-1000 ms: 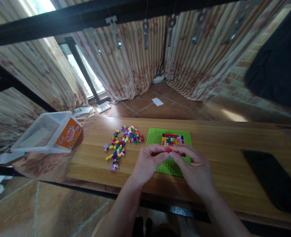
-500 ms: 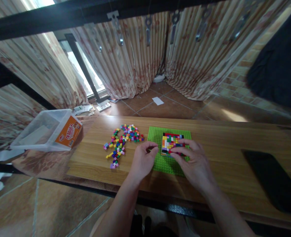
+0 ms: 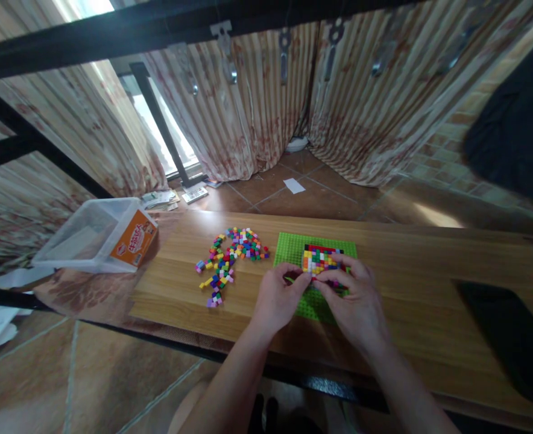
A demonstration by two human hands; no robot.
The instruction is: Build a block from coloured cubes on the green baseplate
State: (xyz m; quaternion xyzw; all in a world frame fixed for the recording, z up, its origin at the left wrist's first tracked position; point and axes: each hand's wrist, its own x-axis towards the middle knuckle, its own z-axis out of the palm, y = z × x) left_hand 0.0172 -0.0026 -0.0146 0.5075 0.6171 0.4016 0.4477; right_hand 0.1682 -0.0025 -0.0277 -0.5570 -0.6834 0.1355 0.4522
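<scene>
Left hand [image 3: 275, 298] has just moved in. Half a second ago it hung clear, left of the multicoloured brick panel [image 3: 317, 259]; now its thumb and index finger nearly meet at the panel's near edge. Right hand [image 3: 359, 304] hasn't left the panel: fingers spread over its right side, thumb low by the near edge. Can't tell from here whether either pinches a brick. So both hands now work that edge. Panel's on the green studded baseplate [image 3: 288, 242]; loose bricks [image 3: 248, 246] lie left, untouched.
</scene>
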